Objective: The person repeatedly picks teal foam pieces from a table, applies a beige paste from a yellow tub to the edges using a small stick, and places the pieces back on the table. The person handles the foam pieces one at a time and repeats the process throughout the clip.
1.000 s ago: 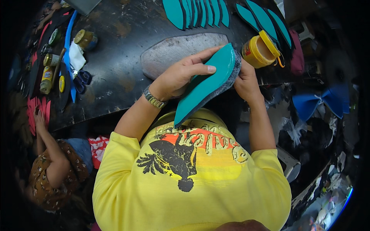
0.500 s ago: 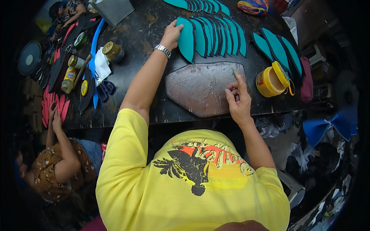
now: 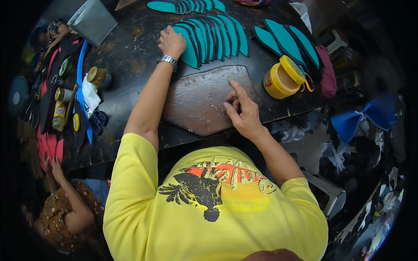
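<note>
My left hand (image 3: 172,42), with a metal watch at the wrist, rests against the left end of a row of overlapping teal sole-shaped pieces (image 3: 213,37) with dark edges. Its fingers are bent and apart at the edge of the leftmost piece, and the row partly hides them. Over the right part of a worn brown slab (image 3: 196,98) is my right hand (image 3: 244,108), holding nothing. Its index finger points away from me with a dark, stained tip; the thumb stands apart and the other fingers curl. Right of the slab stands an open yellow tub (image 3: 278,82) of tan paste, its lid tilted up.
More teal pieces (image 3: 285,41) lie fanned behind the tub, and another row (image 3: 187,6) at the far edge. Jars (image 3: 98,77), scissors (image 3: 99,118), a blue strip (image 3: 82,69) and a grey bin (image 3: 92,21) occupy the left. Another person's hands (image 3: 54,169) touch pink pieces.
The view has shifted, so the table appears further left. My left hand has gone from pinching the leftmost teal piece to bearing on its edge, and the row lies closer together.
</note>
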Demonstrator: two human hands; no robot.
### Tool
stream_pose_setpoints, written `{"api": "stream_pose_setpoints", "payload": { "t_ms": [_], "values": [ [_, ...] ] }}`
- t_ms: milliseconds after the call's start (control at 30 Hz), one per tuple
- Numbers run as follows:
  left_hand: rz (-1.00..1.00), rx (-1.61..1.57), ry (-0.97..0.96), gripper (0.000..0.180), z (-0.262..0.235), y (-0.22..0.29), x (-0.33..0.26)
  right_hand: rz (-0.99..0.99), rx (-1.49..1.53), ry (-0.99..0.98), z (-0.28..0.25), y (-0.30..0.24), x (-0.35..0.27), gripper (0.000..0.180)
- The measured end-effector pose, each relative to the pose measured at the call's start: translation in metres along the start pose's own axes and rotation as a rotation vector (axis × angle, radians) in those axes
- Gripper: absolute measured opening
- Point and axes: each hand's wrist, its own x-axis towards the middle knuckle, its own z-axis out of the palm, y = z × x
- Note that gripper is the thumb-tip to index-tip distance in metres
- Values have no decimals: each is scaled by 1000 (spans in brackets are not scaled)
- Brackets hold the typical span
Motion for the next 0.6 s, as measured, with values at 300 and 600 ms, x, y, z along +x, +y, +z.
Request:
{"api": "stream_pose_setpoints", "payload": {
  "t_ms": [300, 600],
  "values": [
    [568, -588, -243, 36, -19, 51, -74, -20, -43, 368, -160, 33, 83, 68],
    [436, -754, -861, 37, 29, 143, -115, -8, -936, -77, -180, 152, 159, 98]
  ]
}}
